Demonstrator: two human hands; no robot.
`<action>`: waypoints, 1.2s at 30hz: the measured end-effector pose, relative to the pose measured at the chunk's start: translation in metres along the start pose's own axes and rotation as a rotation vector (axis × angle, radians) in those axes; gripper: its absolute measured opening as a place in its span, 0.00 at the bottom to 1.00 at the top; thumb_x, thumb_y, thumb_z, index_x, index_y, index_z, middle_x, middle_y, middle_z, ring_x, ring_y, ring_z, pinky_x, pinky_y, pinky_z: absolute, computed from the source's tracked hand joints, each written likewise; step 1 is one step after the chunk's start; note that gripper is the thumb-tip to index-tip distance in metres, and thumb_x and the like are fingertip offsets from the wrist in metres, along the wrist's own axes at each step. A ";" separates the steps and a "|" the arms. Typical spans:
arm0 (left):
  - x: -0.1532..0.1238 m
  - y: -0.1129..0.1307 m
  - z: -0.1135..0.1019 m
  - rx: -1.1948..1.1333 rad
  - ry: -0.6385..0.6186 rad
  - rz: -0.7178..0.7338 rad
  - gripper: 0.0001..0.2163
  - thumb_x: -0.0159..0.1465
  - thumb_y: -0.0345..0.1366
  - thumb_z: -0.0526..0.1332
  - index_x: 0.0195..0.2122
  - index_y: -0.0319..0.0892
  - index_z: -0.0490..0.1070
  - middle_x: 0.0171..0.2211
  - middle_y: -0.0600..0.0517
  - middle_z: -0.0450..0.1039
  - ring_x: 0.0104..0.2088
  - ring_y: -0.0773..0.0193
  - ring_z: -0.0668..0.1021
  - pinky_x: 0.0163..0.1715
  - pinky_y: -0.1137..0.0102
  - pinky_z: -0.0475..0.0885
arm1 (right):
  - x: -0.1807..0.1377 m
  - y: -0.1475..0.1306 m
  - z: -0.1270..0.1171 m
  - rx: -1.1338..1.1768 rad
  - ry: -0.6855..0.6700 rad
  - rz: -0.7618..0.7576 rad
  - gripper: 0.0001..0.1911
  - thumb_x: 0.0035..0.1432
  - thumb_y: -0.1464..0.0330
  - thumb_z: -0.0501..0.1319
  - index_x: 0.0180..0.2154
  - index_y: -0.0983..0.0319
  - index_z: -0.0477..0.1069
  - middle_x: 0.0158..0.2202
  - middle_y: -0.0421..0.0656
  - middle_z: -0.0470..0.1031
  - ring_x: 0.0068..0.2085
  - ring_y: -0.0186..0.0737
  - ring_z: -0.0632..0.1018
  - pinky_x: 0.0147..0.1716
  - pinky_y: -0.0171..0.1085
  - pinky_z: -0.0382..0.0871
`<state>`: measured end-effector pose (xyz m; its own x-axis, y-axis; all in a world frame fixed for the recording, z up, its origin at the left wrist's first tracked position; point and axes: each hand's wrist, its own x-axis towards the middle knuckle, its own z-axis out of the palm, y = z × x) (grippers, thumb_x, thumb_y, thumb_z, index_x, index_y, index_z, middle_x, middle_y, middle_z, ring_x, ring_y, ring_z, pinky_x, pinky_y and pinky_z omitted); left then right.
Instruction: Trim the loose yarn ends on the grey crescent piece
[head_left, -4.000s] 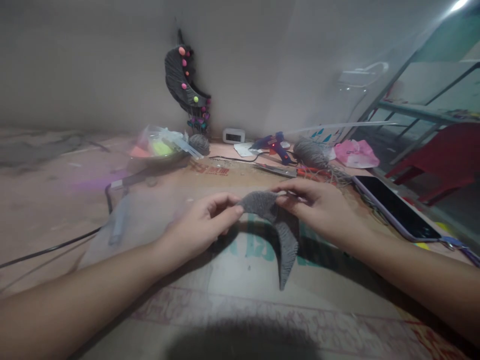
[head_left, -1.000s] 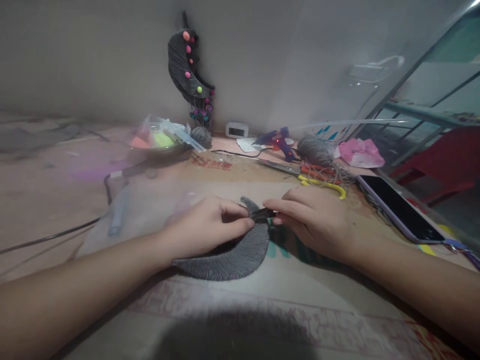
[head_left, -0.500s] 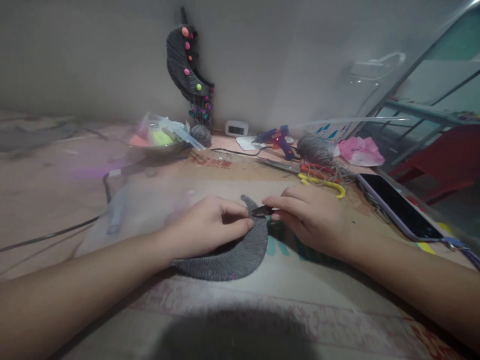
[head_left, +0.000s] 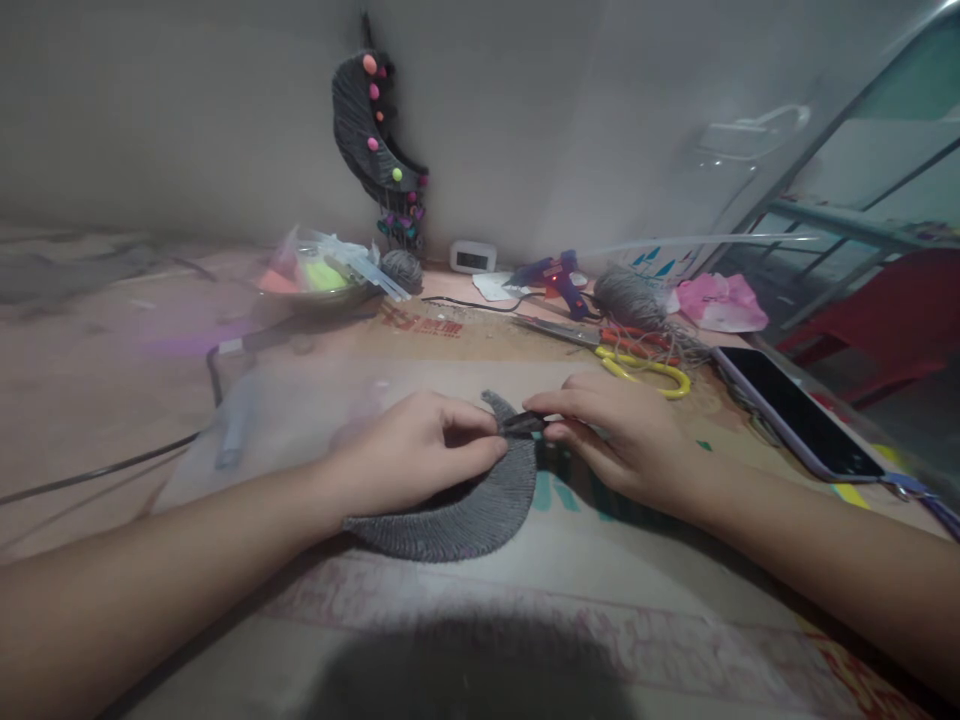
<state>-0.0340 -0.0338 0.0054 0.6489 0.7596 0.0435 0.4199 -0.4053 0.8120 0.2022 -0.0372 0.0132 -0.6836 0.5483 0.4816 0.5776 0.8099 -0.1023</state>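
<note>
A crescent wrapped in dark grey yarn (head_left: pixel 480 510) lies on the covered tabletop in front of me. My left hand (head_left: pixel 427 440) rests over its inner curve, thumb and fingers closed on it near the upper tip. Pinched between the thumb and fingers of my right hand (head_left: pixel 615 430) is a small dark pointed tool (head_left: pixel 528 422); its exact kind is hard to make out. The tool's point touches or nearly touches the yarn beside my left fingertips. Part of the crescent is hidden under my left hand.
Scissors (head_left: pixel 645 383) with yellow and red handles lie near a grey yarn ball (head_left: pixel 630 295) and a glue gun (head_left: pixel 555 280). At right is a phone (head_left: pixel 799 412). A bowl (head_left: pixel 319 295) stands back left. A decorated crescent (head_left: pixel 364 140) hangs on the wall.
The dark tool in my right hand has shifted its angle slightly at the yarn. My left hand and the crescent stay in place.
</note>
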 end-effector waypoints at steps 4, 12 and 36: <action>0.000 -0.001 0.000 0.005 -0.003 0.003 0.13 0.65 0.39 0.55 0.26 0.40 0.70 0.23 0.57 0.64 0.27 0.70 0.67 0.27 0.76 0.60 | 0.000 0.000 0.001 -0.011 -0.010 0.006 0.12 0.66 0.67 0.54 0.45 0.64 0.73 0.31 0.43 0.72 0.32 0.35 0.70 0.32 0.34 0.58; 0.000 0.001 -0.001 0.021 -0.011 -0.009 0.13 0.65 0.39 0.55 0.26 0.39 0.69 0.22 0.58 0.62 0.26 0.71 0.66 0.26 0.76 0.60 | 0.000 0.002 -0.001 -0.035 -0.030 0.013 0.12 0.66 0.67 0.54 0.45 0.62 0.73 0.32 0.43 0.72 0.32 0.36 0.70 0.32 0.34 0.58; -0.002 0.003 0.002 0.107 -0.002 0.056 0.11 0.64 0.36 0.55 0.27 0.40 0.72 0.23 0.57 0.68 0.26 0.71 0.69 0.27 0.77 0.62 | 0.010 0.000 -0.010 -0.218 -0.040 -0.159 0.16 0.68 0.66 0.51 0.40 0.65 0.76 0.23 0.42 0.69 0.27 0.36 0.69 0.26 0.35 0.56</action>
<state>-0.0331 -0.0371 0.0064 0.6748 0.7330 0.0861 0.4482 -0.4997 0.7412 0.2000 -0.0335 0.0268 -0.7881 0.4287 0.4416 0.5407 0.8251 0.1639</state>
